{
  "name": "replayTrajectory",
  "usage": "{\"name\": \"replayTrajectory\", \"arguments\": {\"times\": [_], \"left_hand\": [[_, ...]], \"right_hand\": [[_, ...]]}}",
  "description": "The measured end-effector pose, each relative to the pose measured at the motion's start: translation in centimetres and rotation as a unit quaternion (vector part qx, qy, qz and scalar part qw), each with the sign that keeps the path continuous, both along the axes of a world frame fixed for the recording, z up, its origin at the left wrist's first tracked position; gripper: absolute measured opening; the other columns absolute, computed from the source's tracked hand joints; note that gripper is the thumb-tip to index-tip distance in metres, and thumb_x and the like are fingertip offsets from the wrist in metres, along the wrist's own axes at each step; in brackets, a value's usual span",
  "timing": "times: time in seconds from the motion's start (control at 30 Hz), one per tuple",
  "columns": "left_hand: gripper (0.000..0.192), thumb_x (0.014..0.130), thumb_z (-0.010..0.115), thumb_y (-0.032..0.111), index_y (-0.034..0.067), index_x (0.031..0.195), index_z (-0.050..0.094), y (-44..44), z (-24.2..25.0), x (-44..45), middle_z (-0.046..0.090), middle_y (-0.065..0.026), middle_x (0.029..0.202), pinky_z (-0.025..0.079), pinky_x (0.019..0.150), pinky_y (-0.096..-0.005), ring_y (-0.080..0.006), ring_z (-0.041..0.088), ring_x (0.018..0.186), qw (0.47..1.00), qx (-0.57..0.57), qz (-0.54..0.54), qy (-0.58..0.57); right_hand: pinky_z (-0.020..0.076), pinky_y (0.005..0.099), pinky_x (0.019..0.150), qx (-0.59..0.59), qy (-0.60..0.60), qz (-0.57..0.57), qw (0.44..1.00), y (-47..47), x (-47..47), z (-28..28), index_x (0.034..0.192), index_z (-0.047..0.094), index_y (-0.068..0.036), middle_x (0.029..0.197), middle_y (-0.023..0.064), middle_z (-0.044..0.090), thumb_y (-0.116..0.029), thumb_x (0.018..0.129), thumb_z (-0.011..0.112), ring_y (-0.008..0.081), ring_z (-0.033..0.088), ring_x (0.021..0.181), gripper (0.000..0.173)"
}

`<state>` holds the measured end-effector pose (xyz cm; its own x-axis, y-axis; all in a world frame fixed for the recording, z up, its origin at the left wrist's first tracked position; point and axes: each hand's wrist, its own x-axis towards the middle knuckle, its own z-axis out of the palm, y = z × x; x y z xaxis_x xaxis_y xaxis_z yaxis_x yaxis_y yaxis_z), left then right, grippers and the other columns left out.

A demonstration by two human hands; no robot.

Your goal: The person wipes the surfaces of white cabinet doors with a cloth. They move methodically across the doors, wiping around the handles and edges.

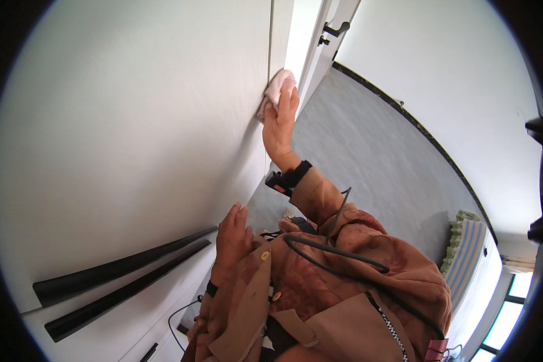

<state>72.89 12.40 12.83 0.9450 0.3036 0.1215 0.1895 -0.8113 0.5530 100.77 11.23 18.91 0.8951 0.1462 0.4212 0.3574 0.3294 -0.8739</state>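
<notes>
A folded pale pink cloth (278,88) is in my right hand (280,126), which presses it against the edge of a white cabinet panel (140,113). The cloth covers part of the narrow strip beside the panel's vertical seam. Lower down, my left hand (232,235) is beside the same panel, close to the ends of two long black handles (126,267). Nothing shows in that hand, and its fingers are slightly parted. Whether its fingertips touch the panel cannot be told.
Behind the cloth stands a white door with a black lever handle (337,29). Grey flooring (366,135) runs to a dark skirting strip (416,122). A striped, green-frilled cover (466,253) is at right. A dark cable (335,249) loops across my brown jacket.
</notes>
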Motion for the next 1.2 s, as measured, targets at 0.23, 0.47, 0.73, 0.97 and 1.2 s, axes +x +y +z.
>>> {"name": "replayTrajectory", "arguments": {"times": [0.23, 0.47, 0.73, 0.97, 1.2], "left_hand": [[0.056, 0.085, 0.068, 0.007, 0.001, 0.138, 0.049, 0.7, -0.3, -0.8, 0.052, -0.0225, 0.139, 0.047, 0.101, -0.0477, -0.0431, 0.054, 0.123, 0.988, -0.118, 0.007, 0.103], [0.052, 0.087, 0.065, 0.007, -0.002, 0.136, 0.051, 1.1, -0.8, -2.4, 0.050, -0.0240, 0.142, 0.046, 0.102, -0.0493, -0.0437, 0.053, 0.125, 0.999, 0.003, 0.043, -0.001], [0.046, 0.087, 0.065, 0.007, -0.001, 0.132, 0.055, 0.7, -2.0, -2.3, 0.051, -0.0234, 0.142, 0.049, 0.096, -0.0487, -0.0431, 0.057, 0.119, 0.997, -0.002, 0.073, 0.028], [0.047, 0.088, 0.065, 0.006, 0.001, 0.133, 0.053, -1.1, -2.6, 0.5, 0.051, -0.0239, 0.141, 0.050, 0.097, -0.0490, -0.0437, 0.057, 0.120, 0.984, -0.157, 0.038, 0.077], [0.050, 0.086, 0.068, 0.007, -0.002, 0.133, 0.053, -1.9, -3.0, 1.9, 0.051, -0.0243, 0.142, 0.049, 0.101, -0.0470, -0.0418, 0.055, 0.125, 0.998, 0.018, -0.005, 0.054]], "right_hand": [[0.0467, 0.0498, 0.105, -0.046, -0.430, 0.051, 0.900, 1.1, -12.8, -2.6, 0.142, 0.053, -0.020, 0.132, 0.0178, 0.053, -0.006, 0.090, 0.066, 0.0351, 0.053, 0.123, 0.055], [0.0509, 0.0351, 0.078, -0.192, -0.188, 0.111, 0.957, -0.9, -5.7, -3.8, 0.117, 0.061, -0.010, 0.109, 0.0101, 0.056, -0.030, 0.100, 0.063, 0.0236, 0.056, 0.098, 0.027], [0.0500, 0.0454, 0.093, -0.025, -0.038, 0.071, 0.996, 1.9, -7.5, -5.6, 0.129, 0.057, -0.010, 0.121, 0.0159, 0.053, -0.005, 0.095, 0.059, 0.0306, 0.055, 0.102, 0.035], [0.0499, 0.0515, 0.097, -0.060, -0.591, 0.053, 0.802, -0.6, -10.9, -6.2, 0.128, 0.061, -0.025, 0.133, 0.0143, 0.054, -0.014, 0.084, 0.072, 0.0318, 0.057, 0.110, 0.046], [0.0482, 0.0365, 0.096, 0.099, 0.136, 0.152, 0.974, -1.9, 2.1, -7.4, 0.148, 0.043, -0.014, 0.130, 0.0149, 0.048, 0.000, 0.099, 0.051, 0.0286, 0.051, 0.113, 0.052]]}}
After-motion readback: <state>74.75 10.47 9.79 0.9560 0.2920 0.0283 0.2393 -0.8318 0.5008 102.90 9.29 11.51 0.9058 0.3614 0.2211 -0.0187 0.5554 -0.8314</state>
